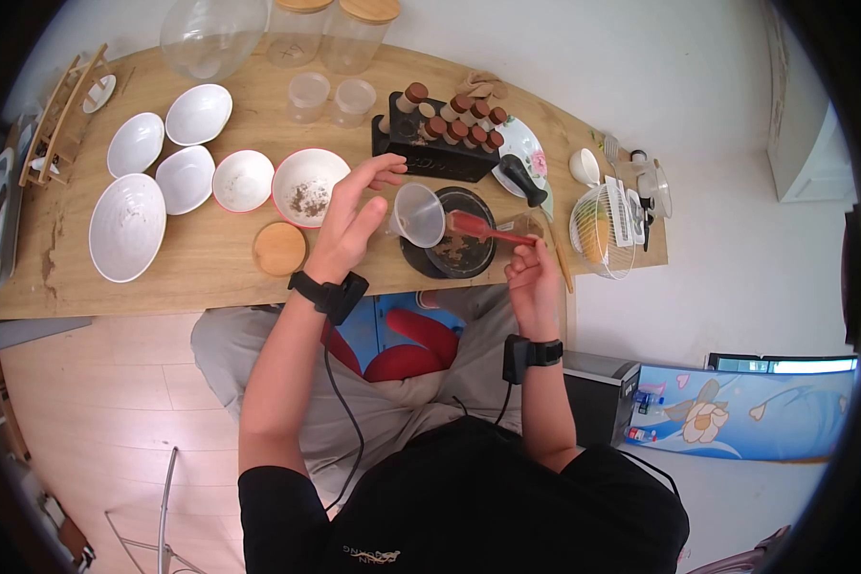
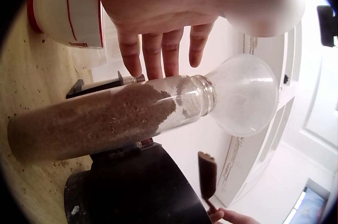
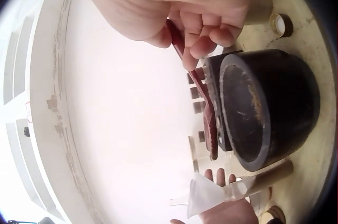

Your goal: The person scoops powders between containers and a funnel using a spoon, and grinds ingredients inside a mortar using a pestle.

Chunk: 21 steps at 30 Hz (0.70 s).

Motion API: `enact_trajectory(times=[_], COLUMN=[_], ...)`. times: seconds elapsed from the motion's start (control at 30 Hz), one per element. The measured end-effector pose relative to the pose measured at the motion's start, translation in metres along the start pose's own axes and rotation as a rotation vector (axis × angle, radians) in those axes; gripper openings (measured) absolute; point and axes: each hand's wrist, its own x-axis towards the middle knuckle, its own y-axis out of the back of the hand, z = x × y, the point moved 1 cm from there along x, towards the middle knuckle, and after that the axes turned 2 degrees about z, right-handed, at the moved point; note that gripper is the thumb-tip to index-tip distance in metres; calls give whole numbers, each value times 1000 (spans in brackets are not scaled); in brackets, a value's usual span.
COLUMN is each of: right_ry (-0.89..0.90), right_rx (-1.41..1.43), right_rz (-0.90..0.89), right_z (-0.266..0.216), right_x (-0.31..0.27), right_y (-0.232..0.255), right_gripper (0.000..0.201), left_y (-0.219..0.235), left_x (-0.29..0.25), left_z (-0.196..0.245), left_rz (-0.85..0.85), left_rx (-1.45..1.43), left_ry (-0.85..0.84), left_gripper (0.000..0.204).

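My left hand (image 1: 354, 215) has its fingers extended beside a clear bottle (image 2: 105, 116) partly filled with brown powder; whether they touch it is unclear. A translucent funnel (image 1: 418, 215) (image 2: 245, 94) sits at the bottle's mouth. My right hand (image 1: 534, 287) (image 3: 179, 7) pinches the handle of a red spatula (image 1: 474, 226) (image 3: 209, 129) between thumb and fingers. The spatula's blade is beside the funnel, above a black mortar (image 1: 469, 266) (image 3: 285, 102). Brown residue lies inside the mortar. In the left wrist view, brown material shows at the spatula's tip (image 2: 207, 174).
White bowls (image 1: 129, 225) stand to the left, and a red-rimmed bowl (image 1: 311, 163) holds brown bits. A wooden lid (image 1: 279, 249) lies near the table's front edge. Behind the mortar is a black rack (image 1: 440, 158) of capped bottles. A black pestle (image 1: 521, 179) and a wire basket (image 1: 605, 234) are right.
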Motion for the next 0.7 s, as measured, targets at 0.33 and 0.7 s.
enact_trajectory(times=[0.33,0.7], right_ry=[406,757], right_rx=[-168,-577], right_rz=[-121,-270], right_z=[-36,-40], right_x=[-24,-56], right_y=[-55,-86], right_gripper=[21,22], left_y=[-1,-1], left_x=[1,1], left_z=[0,4], left_rz=[-14,-14], left_rx=[12,8], left_ry=[-21,-26], left_gripper=[82,80])
